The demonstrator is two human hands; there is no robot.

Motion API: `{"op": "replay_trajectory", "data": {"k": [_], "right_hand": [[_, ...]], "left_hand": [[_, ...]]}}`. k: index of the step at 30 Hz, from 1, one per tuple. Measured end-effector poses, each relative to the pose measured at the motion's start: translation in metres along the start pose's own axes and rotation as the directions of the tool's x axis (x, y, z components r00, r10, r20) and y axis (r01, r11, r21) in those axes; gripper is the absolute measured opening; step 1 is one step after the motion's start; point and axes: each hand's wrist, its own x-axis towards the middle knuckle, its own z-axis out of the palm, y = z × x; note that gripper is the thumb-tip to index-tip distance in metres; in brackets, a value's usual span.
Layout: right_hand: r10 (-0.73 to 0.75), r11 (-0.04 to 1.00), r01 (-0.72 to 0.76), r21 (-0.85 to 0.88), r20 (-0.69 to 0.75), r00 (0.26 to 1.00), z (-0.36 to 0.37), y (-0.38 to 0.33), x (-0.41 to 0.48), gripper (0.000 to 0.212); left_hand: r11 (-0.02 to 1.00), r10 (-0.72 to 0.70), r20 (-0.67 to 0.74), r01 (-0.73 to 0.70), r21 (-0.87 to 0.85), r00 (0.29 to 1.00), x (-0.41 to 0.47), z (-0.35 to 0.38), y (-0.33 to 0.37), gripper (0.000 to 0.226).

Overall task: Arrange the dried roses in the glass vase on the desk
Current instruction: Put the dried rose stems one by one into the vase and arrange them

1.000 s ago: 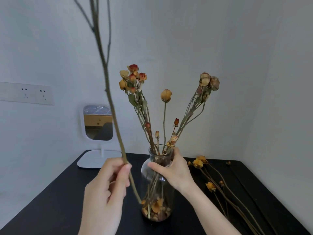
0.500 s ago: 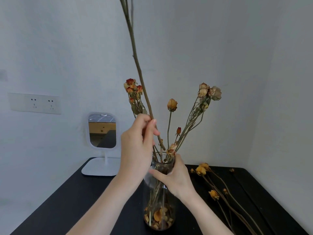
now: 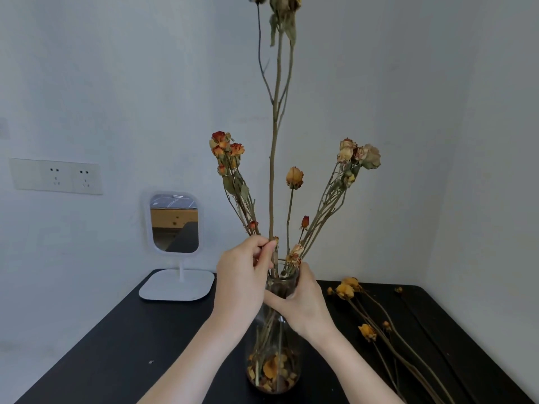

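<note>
Two bare hands set a tall dried rose stem into a glass vase on a black desk.

The glass vase stands upright at the centre of the view, on the near part of the desk, with loose petals in its base and several dried roses fanning out of its mouth. The left hand, at 10 o'clock from the vase mouth, pinches the tall stem between thumb and fingertips just above the rim; the stem rises nearly upright, its wilted heads at the top edge of the view. The right hand, at 3 o'clock, wraps the vase neck with fingers curled closed around the glass. At 3 o'clock from the vase, loose yellow roses lie flat on the desk. At 10 o'clock stands a small white mirror, with a wall socket farther left.
</note>
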Motion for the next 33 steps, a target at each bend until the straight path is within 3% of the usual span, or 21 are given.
{"op": "replay_trajectory", "data": {"k": [18, 33], "right_hand": [[-0.038, 0.999, 0.038, 0.022, 0.011, 0.999, 0.0, 0.001, 0.001, 0.054], [-0.033, 0.999, 0.032, 0.042, 0.017, 0.999, 0.002, 0.003, 0.001, 0.051]], "left_hand": [[0.989, -0.132, 0.136, 0.121, 0.088, 0.982, -0.011, 0.013, -0.009, 0.016], [0.98, -0.145, 0.168, 0.118, 0.16, 0.975, -0.007, 0.013, -0.007, 0.01]]}}
